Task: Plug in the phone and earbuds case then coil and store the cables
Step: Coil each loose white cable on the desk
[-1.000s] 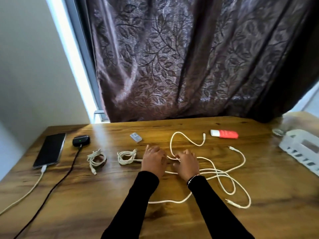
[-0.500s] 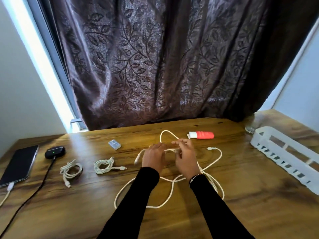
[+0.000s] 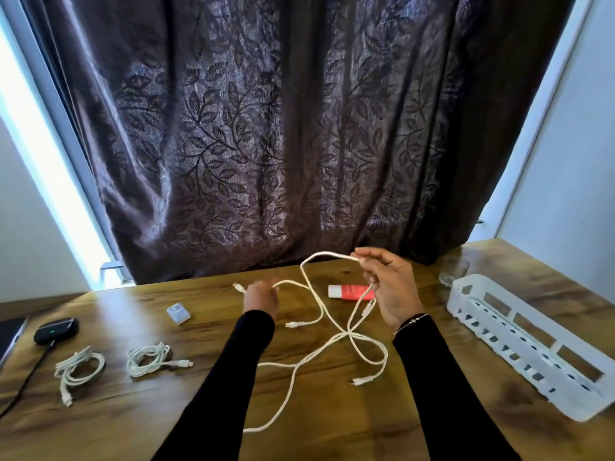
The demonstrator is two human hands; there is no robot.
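Observation:
A tangle of loose white cables [image 3: 336, 339] sprawls over the middle of the wooden table [image 3: 332, 427]. My right hand [image 3: 391, 287] is raised above the table and pinches a loop of it. My left hand [image 3: 261, 297] grips another stretch of white cable, a plug end sticking out to its left. Two coiled white cables [image 3: 80, 367] [image 3: 149, 359] lie at the left. The black earbuds case [image 3: 56, 330] sits at the far left with a black cable plugged in and a green light on. Only a corner of the phone [image 3: 10, 334] shows at the left edge.
A white slotted plastic tray [image 3: 519, 341] lies along the right side. A glass [image 3: 453, 271] stands behind it. A red and white tube [image 3: 349, 292] and a small white adapter [image 3: 178, 313] lie near the back. A dark patterned curtain hangs behind the table.
My right hand has lifted a loop of the white cable up off the table, and my hands have moved apart. The view has swung right, pushing the phone almost out of frame.

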